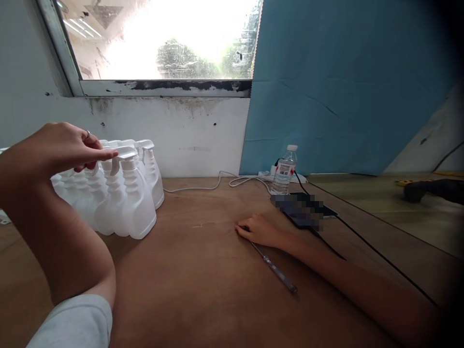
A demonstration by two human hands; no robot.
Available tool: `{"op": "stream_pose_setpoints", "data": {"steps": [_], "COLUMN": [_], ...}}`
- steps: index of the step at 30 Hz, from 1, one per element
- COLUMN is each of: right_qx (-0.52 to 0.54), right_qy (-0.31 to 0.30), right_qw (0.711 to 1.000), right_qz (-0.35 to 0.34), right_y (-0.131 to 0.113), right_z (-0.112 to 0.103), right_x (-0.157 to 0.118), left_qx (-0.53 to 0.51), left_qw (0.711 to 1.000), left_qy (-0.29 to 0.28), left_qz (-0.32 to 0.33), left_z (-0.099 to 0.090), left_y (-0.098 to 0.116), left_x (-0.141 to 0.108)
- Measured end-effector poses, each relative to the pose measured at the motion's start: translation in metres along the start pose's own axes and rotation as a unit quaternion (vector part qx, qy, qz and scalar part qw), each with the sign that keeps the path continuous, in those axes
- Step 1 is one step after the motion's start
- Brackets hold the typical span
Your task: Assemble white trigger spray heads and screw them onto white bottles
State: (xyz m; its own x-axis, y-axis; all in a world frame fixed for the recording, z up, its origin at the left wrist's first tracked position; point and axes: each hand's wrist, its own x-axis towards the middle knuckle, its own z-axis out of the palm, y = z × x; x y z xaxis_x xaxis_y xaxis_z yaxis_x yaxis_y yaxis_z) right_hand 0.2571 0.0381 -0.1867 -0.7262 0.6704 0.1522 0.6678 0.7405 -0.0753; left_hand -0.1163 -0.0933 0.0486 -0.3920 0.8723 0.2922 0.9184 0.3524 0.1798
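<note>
On the left, translucent white spray bottles [139, 203] stand packed upright in rows on the wooden table [195, 285]. My left hand [68, 145], with a ring on one finger, reaches over them. Its thumb and bent fingers close on the white trigger head of a front spray bottle. My right hand [259, 229] lies on the tabletop with its fingers curled together; what is in them, if anything, is hidden. A screwdriver [279, 273] with a clear handle lies just below that hand, its thin shaft running up to the fingers.
Beyond my right hand stands a clear water bottle [284, 171], close to a white power strip [299, 178]. A partly blurred phone [297, 212] with black cables lies nearby. A white cable [203, 189] runs along the wall under the window [163, 87]. Blue sheeting [326, 96] hangs at right.
</note>
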Motion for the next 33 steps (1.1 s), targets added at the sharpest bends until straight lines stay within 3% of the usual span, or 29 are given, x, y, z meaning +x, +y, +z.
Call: {"op": "stream_pose_setpoints", "data": {"steps": [11,23,29,33], "right_qx": [-0.007,0.006,0.026,0.053], "right_qy": [0.003,0.005,0.005,0.014], "right_qw": [1.000,1.000,1.000,0.998], "right_qz": [-0.005,-0.006,0.001,0.006], "right_y": [0.000,0.001,-0.004,-0.007], "right_z": [0.000,0.001,-0.003,-0.008], "right_x": [0.000,0.000,-0.001,0.004], "left_qx": [0.017,0.034,0.011,0.015], "left_qw": [0.999,0.997,0.998,0.974], "left_qy": [-0.027,-0.042,0.021,0.097], "left_qz": [-0.025,-0.049,0.063,0.204], "left_z": [-0.001,0.001,0.001,0.003], "left_y": [-0.009,-0.006,0.003,0.016], "left_x": [-0.001,0.006,-0.006,-0.013]}}
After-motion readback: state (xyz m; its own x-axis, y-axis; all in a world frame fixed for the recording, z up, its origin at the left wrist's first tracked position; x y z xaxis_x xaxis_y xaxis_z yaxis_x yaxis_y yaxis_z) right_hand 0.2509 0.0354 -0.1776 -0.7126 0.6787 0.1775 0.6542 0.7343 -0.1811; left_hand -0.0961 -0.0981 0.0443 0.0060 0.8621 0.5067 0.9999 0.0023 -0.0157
